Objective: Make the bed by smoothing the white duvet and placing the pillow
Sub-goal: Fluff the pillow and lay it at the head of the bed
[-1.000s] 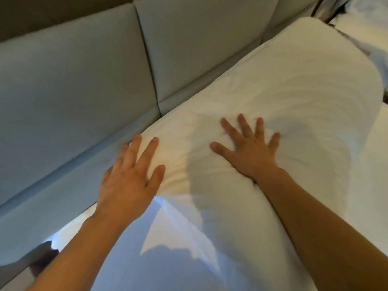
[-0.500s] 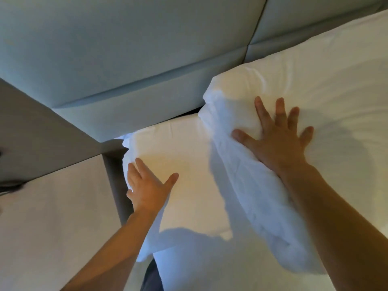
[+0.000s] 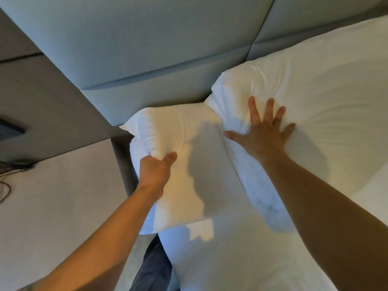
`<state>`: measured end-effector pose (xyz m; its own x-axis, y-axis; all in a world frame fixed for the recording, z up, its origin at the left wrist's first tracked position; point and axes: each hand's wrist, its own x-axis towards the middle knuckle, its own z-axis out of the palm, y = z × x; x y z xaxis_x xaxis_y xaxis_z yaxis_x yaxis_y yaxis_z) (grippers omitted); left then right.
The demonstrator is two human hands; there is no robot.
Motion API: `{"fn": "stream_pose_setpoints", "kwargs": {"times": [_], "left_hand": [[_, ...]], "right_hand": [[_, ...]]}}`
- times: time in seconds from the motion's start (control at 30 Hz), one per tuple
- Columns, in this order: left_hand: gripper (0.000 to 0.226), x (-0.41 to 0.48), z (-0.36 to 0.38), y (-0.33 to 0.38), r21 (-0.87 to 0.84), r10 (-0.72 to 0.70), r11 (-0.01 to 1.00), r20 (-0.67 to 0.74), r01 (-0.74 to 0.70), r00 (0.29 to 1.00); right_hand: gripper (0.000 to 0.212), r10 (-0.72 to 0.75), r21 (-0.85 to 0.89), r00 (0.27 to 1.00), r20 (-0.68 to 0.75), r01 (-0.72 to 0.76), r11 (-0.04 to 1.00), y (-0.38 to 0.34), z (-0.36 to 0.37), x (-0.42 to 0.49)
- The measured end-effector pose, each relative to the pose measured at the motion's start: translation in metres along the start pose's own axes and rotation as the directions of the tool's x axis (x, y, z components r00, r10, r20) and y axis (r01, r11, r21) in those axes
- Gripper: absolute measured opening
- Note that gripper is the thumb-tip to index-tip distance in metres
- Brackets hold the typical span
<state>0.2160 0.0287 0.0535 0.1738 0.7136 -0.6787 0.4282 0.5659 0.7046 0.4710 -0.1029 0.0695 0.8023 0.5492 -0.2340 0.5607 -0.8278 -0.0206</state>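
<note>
A plump white pillow (image 3: 327, 89) lies at the head of the bed against the padded headboard. My right hand (image 3: 265, 134) presses flat on the pillow's left end, fingers spread. To its left, the white duvet (image 3: 189, 131) ends in a thick, raised corner at the bed's edge. My left hand (image 3: 155, 171) grips a bunch of that corner, its fingers curled into the fabric. More white bedding (image 3: 231, 259) stretches toward me, partly in shadow.
The grey-green padded headboard (image 3: 168, 43) fills the top of the view. A pale bedside surface (image 3: 54, 211) sits to the left, with dark cables (image 3: 6, 185) at its far edge. A dark trouser leg (image 3: 154, 267) stands beside the bed.
My left hand went from lying open on the bedding to gripping and bunching up the duvet corner. My right hand stayed flat on the pillow's left end.
</note>
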Motion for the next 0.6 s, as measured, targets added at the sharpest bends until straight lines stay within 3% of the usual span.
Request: {"fn": "stream_pose_setpoints", "kwargs": {"times": [0.13,0.27,0.43,0.6], "left_hand": [[0.011,-0.061,-0.02,0.029,-0.058,0.169,0.984,0.037,-0.167,0.985],[0.029,-0.1,-0.057,0.05,-0.007,0.26,0.965,0.054,-0.26,0.964],[0.024,-0.112,-0.125,0.05,0.073,0.216,0.975,-0.078,-0.211,0.973],[0.023,-0.132,-0.16,0.032,0.127,0.179,0.978,-0.112,-0.165,0.977]], "right_hand": [[0.127,0.016,0.006,1.0,0.003,-0.016,1.0,0.005,-0.019,-0.001],[0.124,0.01,0.01,1.0,0.015,-0.01,1.0,0.003,-0.033,0.0],[0.121,-0.007,-0.006,1.0,-0.001,0.007,1.0,-0.009,-0.021,0.0],[0.119,-0.017,-0.041,1.0,0.008,0.018,0.999,-0.012,-0.015,0.006]]}}
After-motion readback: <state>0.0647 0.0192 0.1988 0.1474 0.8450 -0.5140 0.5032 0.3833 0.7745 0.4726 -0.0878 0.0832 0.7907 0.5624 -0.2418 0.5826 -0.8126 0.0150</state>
